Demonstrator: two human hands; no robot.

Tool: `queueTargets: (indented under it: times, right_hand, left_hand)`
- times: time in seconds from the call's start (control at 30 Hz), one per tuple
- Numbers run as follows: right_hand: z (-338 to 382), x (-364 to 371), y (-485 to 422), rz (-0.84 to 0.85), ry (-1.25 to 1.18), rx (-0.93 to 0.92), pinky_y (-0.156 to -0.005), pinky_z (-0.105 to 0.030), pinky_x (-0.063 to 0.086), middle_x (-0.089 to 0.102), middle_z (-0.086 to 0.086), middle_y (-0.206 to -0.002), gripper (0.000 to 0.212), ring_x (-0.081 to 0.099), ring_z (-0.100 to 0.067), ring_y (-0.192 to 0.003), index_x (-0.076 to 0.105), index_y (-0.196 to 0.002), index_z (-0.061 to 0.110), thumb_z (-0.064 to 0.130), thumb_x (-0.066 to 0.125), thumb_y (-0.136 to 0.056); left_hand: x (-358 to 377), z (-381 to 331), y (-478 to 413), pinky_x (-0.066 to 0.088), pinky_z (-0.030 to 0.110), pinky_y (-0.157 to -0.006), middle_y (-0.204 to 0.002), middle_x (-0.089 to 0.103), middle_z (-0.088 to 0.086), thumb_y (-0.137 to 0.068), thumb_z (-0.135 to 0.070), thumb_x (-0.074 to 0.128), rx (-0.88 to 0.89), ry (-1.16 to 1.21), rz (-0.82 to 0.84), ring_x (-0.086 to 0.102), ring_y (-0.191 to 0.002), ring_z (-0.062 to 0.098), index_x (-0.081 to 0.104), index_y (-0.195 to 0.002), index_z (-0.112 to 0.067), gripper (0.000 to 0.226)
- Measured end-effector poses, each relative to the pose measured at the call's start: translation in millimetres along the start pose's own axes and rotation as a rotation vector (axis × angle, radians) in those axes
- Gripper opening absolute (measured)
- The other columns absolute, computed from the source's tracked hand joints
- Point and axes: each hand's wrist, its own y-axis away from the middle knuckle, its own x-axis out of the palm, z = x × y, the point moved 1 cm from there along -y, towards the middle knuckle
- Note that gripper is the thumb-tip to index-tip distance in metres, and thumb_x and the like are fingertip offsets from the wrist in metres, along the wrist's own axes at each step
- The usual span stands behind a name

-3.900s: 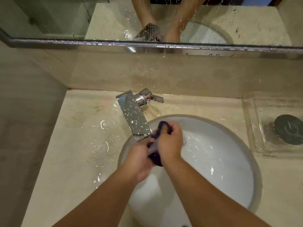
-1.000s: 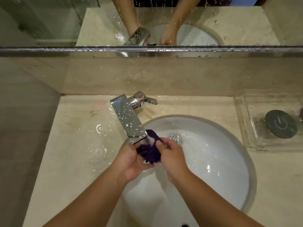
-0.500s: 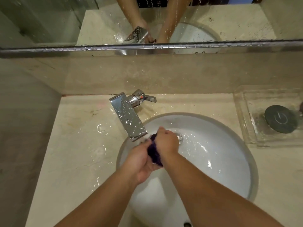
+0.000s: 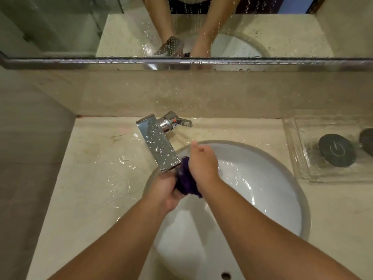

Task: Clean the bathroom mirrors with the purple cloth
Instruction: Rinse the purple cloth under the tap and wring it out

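A wet purple cloth point(image 4: 185, 178) is bunched between my two hands over the white sink basin point(image 4: 272, 199), just under the spout of the chrome faucet point(image 4: 159, 144). My left hand point(image 4: 164, 190) grips the cloth from the left. My right hand point(image 4: 202, 164) presses on it from the right, fingers pointing away from me. Most of the cloth is hidden between my palms. The mirror point(image 4: 222, 27) runs along the top, streaked with water drops, and reflects my arms and the sink.
The beige stone counter point(image 4: 90, 178) left of the sink is wet. A clear tray point(image 4: 302, 158) at the right holds a dark round disc point(image 4: 336, 150). The faucet lever point(image 4: 181, 122) points right. A wall borders the counter at left.
Both hands keep working the cloth under the spout. Compared with half a second ago, my right hand has slid forward over the cloth, and more purple fabric shows between the palms.
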Motion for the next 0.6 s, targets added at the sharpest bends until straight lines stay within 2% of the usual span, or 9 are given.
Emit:
queueTargets:
  times: [0.1,0.17,0.27,0.33,0.37,0.43,0.47,0.53,0.6]
  right_hand:
    - [38.6,-21.6,-3.0,0.023,-0.194,-0.167,-0.071,-0.029,0.041,0.062,0.002,-0.081,0.049,0.057,-0.015,-0.081,0.069,-0.096,0.015,0.051,0.037,-0.104]
    - [57.4,-26.6,7.9,0.025,-0.198,-0.303,-0.067,-0.03,0.039,0.058,-0.012,-0.074,0.053,0.052,-0.016,-0.07,0.066,-0.091,0.002,0.045,0.039,-0.106]
    - [58.9,-25.4,28.3,0.044,-0.058,-0.421,-0.06,-0.029,0.038,0.057,-0.001,-0.067,0.048,0.051,-0.017,-0.064,0.054,-0.063,0.014,0.034,0.044,-0.105]
    - [48.3,-29.1,36.8,0.121,-0.069,-0.439,-0.063,-0.021,0.043,0.065,0.007,-0.07,0.045,0.054,-0.007,-0.065,0.055,-0.06,0.021,0.031,0.05,-0.103]
    - [40.3,-34.5,38.8,0.161,-0.112,-0.406,-0.063,-0.011,0.041,0.068,0.01,-0.073,0.039,0.055,-0.002,-0.065,0.064,-0.066,0.022,0.033,0.052,-0.102]
    - [20.0,-52.4,40.8,0.188,-0.148,-0.295,-0.076,0.002,0.035,0.072,0.017,-0.101,0.026,0.059,0.01,-0.084,0.075,-0.107,0.027,0.042,0.056,-0.1]
    - [7.4,-62.0,41.8,0.189,-0.155,-0.217,-0.089,-0.003,0.035,0.066,0.017,-0.123,0.036,0.056,0.011,-0.102,0.067,-0.127,0.029,0.047,0.057,-0.098]
    - [-16.6,-77.3,50.7,0.227,-0.235,0.013,-0.108,-0.027,0.04,0.052,0.01,-0.146,0.055,0.052,-0.007,-0.127,0.051,-0.144,0.035,0.058,0.056,-0.095]
    - [-31.1,-86.0,66.3,0.33,-0.359,0.227,-0.104,-0.042,0.048,0.061,0.005,-0.139,0.059,0.062,-0.018,-0.121,0.054,-0.14,0.038,0.069,0.053,-0.09]
  left_hand:
    - [-1.4,-3.0,-2.3,0.055,0.045,-0.059,-0.098,0.068,0.027,-0.091,-0.006,0.048,-0.039,0.002,-0.071,0.069,-0.074,0.042,0.07,-0.105,0.001,0.027]
    - [0.9,-2.6,-0.7,0.056,0.051,-0.069,-0.106,0.068,0.024,-0.094,-0.008,0.045,-0.061,0.003,-0.098,0.067,-0.088,0.041,0.068,-0.113,-0.001,0.031]
    - [7.1,0.2,8.8,0.055,0.052,-0.065,-0.076,0.065,0.017,-0.088,-0.002,0.049,-0.069,0.006,-0.108,0.063,-0.064,0.031,0.069,-0.08,-0.009,0.023]
    - [11.9,2.8,17.4,0.052,0.044,-0.059,-0.064,0.061,0.015,-0.086,0.001,0.046,-0.082,0.02,-0.103,0.059,-0.051,0.027,0.066,-0.062,-0.012,0.034]
    - [14.4,4.6,20.9,0.053,0.044,-0.06,-0.066,0.064,0.017,-0.09,-0.001,0.043,-0.106,0.024,-0.107,0.061,-0.053,0.029,0.069,-0.063,-0.011,0.039]
    - [20.4,6.5,29.4,0.058,0.048,-0.07,-0.09,0.073,0.022,-0.101,-0.01,0.037,-0.173,0.027,-0.133,0.069,-0.075,0.034,0.074,-0.091,-0.006,0.039]
    - [23.3,7.5,33.5,0.059,0.05,-0.074,-0.105,0.072,0.023,-0.103,-0.015,0.038,-0.19,0.02,-0.15,0.07,-0.087,0.035,0.071,-0.107,-0.003,0.035]
    - [34.1,6.9,45.7,0.06,0.049,-0.073,-0.115,0.071,0.021,-0.102,-0.022,0.043,-0.189,-0.004,-0.138,0.071,-0.094,0.033,0.066,-0.116,-0.003,0.033]
    - [50.4,4.7,62.3,0.061,0.049,-0.074,-0.113,0.073,0.015,-0.099,-0.038,0.05,-0.209,-0.013,-0.034,0.073,-0.097,0.031,0.066,-0.114,-0.007,0.038]
